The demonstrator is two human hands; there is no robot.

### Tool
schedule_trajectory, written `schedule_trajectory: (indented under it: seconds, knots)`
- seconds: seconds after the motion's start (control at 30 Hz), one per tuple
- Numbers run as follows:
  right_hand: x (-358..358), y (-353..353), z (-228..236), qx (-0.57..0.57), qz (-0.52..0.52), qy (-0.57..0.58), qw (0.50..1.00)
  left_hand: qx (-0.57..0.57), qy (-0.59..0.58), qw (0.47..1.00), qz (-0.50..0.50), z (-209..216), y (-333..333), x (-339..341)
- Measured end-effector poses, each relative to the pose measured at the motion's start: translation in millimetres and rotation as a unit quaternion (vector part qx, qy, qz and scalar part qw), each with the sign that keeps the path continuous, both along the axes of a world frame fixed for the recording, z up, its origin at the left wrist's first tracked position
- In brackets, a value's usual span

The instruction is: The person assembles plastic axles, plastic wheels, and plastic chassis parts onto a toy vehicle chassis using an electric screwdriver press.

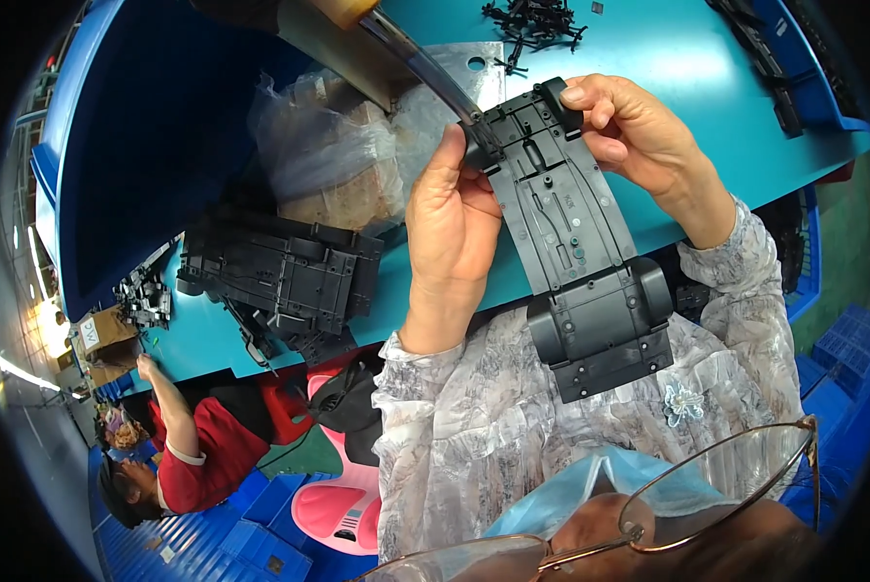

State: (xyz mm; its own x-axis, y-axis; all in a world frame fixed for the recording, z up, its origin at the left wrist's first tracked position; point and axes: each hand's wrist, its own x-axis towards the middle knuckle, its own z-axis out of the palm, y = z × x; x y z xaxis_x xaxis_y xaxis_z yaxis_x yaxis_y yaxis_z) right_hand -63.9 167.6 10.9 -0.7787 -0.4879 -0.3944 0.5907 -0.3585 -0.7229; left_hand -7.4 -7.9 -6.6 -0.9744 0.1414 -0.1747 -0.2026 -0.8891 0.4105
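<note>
Between both hands a long black plastic toy-car chassis [563, 218] is held up, tilted, its wider end toward my body. My left hand [454, 223] grips the far end's left side, thumb pressed against the edge by the wheel arch. On the opposite corner, my right hand [639, 136] pinches the far wheel arch between thumb and fingers. From above, a shiny metal rod [425, 68] with a yellowish upper end reaches down to the chassis's far left corner. Whether its tip touches the plastic cannot be made out.
More black chassis parts [290, 267] lie stacked at the left on the teal table [668, 48]. A plastic-wrapped brown block [333, 160] stands beside a large blue bin [154, 126]. Small black parts [532, 24] are heaped at the back. A person in red [207, 446] works at left.
</note>
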Motion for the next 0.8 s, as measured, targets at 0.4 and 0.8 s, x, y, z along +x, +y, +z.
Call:
schedule_trajectory:
  seconds: [0.4, 0.8]
  knots:
    - [-5.7, 2.2, -3.1, -0.008, 0.015, 0.009, 1.000, -0.013, 0.005, 1.000, 0.012, 2.3, 1.0, -1.3]
    - [-6.8, 0.8, -2.9, -0.010, 0.007, 0.012, 1.000, 0.018, 0.057, 0.998, -0.025, 8.0, -1.2, -0.9]
